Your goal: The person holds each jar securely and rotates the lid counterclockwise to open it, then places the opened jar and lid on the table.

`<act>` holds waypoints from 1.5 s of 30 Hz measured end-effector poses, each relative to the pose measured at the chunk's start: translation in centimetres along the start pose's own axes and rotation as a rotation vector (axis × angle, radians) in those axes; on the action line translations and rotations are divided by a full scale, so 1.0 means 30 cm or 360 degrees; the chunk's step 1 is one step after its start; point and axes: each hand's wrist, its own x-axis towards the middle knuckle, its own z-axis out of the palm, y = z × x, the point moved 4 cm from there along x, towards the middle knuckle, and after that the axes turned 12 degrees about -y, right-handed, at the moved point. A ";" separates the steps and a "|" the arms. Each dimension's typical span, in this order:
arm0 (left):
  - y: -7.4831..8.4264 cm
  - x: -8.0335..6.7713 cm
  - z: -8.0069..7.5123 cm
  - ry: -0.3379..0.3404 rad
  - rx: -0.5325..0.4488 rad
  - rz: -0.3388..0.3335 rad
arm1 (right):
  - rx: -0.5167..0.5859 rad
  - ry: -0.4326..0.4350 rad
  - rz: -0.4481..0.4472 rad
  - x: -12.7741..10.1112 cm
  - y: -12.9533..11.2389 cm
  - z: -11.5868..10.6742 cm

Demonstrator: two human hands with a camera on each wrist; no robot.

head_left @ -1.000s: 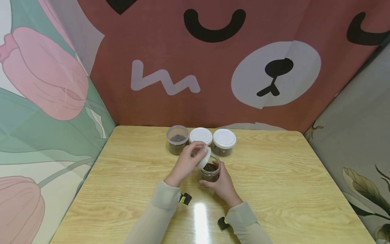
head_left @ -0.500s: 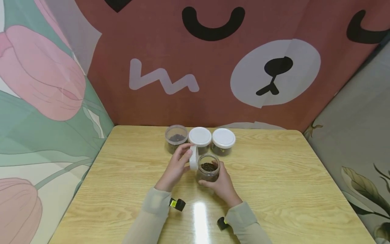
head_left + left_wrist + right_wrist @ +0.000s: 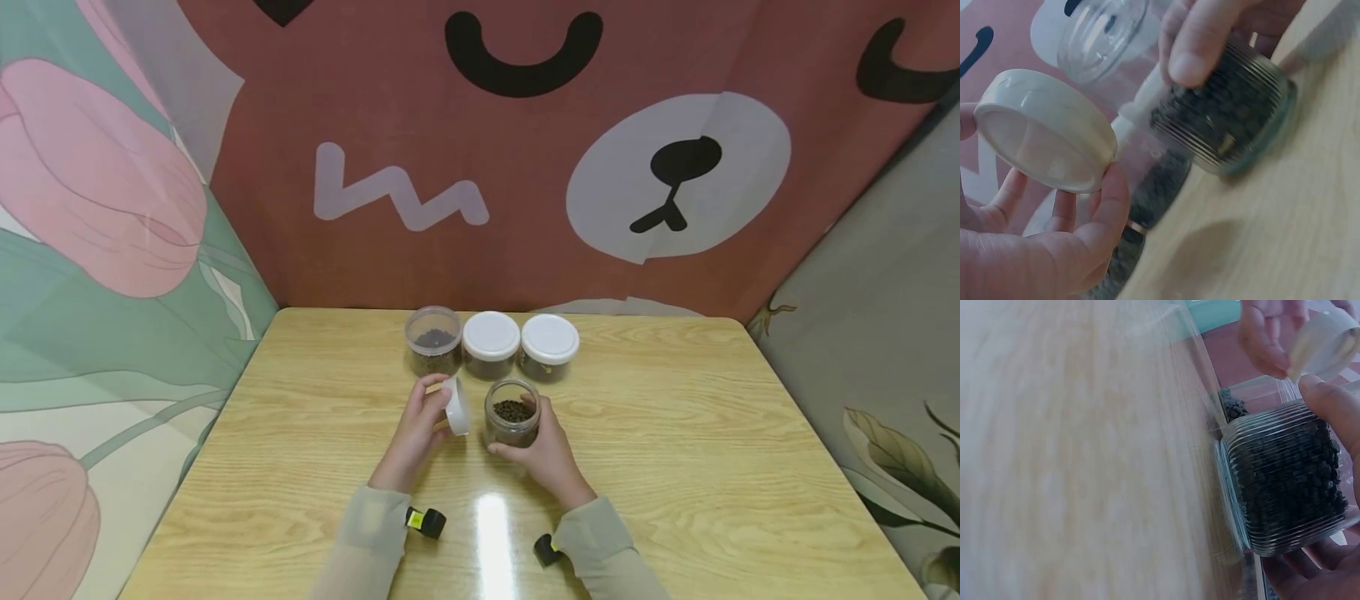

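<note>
**K:** On the wooden table (image 3: 675, 433), near centre: right hand (image 3: 551, 454) wraps the open ribbed jar (image 3: 512, 414), fingers curled round its wall. Jar upright, standing on the tabletop, filled with dark granules.

**M:** Left hand?

**K:** Left hand (image 3: 412, 429) pinches the white lid (image 3: 457, 406) by its rim, thumb one side, fingers the other. Lid is tilted on edge, just left of the jar, off its mouth. Can't tell if it touches the jar wall.

**M:** Anything behind?

**K:** Row of three jars at the table's far edge. Left one, an uncapped jar (image 3: 433, 340); middle capped jar (image 3: 491, 343) and right capped jar (image 3: 550, 345) both carry white lids. All hold dark contents. Row sits near the held jar, apart from it.
</note>
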 end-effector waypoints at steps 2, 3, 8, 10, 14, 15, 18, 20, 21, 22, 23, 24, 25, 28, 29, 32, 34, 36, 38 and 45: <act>-0.014 -0.009 -0.014 0.0033 -0.0027 -0.0010 | 0.0000 -0.0008 0.0011 0.000 -0.003 0.000; -0.019 -0.014 -0.020 0.0046 -0.0029 -0.0011 | -0.0004 -0.0009 0.0004 0.000 -0.004 0.000; -0.029 -0.030 -0.048 0.0102 -0.0059 -0.0005 | -0.0002 0.0002 0.0016 0.001 -0.006 -0.001; -0.032 -0.035 -0.060 0.0123 -0.0061 -0.0009 | 0.0009 0.0000 0.0024 0.000 -0.005 -0.002; -0.036 -0.040 -0.082 0.0193 -0.0018 0.0012 | 0.0023 -0.0013 0.0024 -0.002 -0.005 -0.001; -0.038 -0.042 -0.087 0.0216 0.0005 0.0016 | 0.0026 -0.0015 0.0024 -0.002 -0.006 -0.001; -0.042 -0.044 -0.097 0.0273 0.0057 0.0023 | 0.0028 -0.0019 0.0027 -0.003 -0.007 -0.001; -0.049 -0.045 -0.101 0.0290 0.0085 0.0004 | 0.0028 -0.0019 0.0032 -0.004 -0.008 -0.001; -0.053 -0.046 -0.102 0.0296 0.0113 -0.0014 | 0.0027 -0.0017 0.0034 -0.004 -0.008 -0.001; -0.056 -0.047 -0.102 0.0297 0.0145 -0.0027 | 0.0024 -0.0016 0.0036 -0.004 -0.009 -0.002; -0.060 -0.047 -0.103 0.0300 0.0182 -0.0044 | 0.0022 -0.0015 0.0035 -0.004 -0.009 -0.002; -0.063 -0.049 -0.103 0.0301 0.0228 -0.0058 | 0.0017 -0.0015 0.0029 -0.004 -0.010 -0.003; -0.066 -0.050 -0.104 0.0307 0.0272 -0.0069 | 0.0014 -0.0012 0.0022 -0.005 -0.011 -0.003; -0.071 -0.052 -0.108 0.0325 0.0404 -0.0095 | 0.0011 -0.0012 0.0010 -0.005 -0.015 -0.004; -0.072 -0.053 -0.109 0.0332 0.0433 -0.0095 | 0.0012 -0.0012 0.0006 -0.005 -0.016 -0.004; -0.067 -0.055 -0.110 0.0361 0.0505 -0.0051 | 0.0018 -0.0011 0.0011 -0.005 -0.018 -0.004; -0.061 -0.057 -0.109 0.0389 0.0554 0.0004 | 0.0023 -0.0011 0.0012 -0.004 -0.017 -0.003; -0.057 -0.058 -0.107 0.0407 0.0605 0.0058 | 0.0026 -0.0010 0.0009 -0.003 -0.017 -0.003; -0.059 -0.059 -0.107 0.0422 0.0666 0.0072 | 0.0026 -0.0011 0.0006 -0.003 -0.017 -0.003; -0.064 -0.067 -0.107 0.0454 0.0972 -0.0010 | 0.0016 -0.0009 0.0007 -0.009 -0.023 -0.005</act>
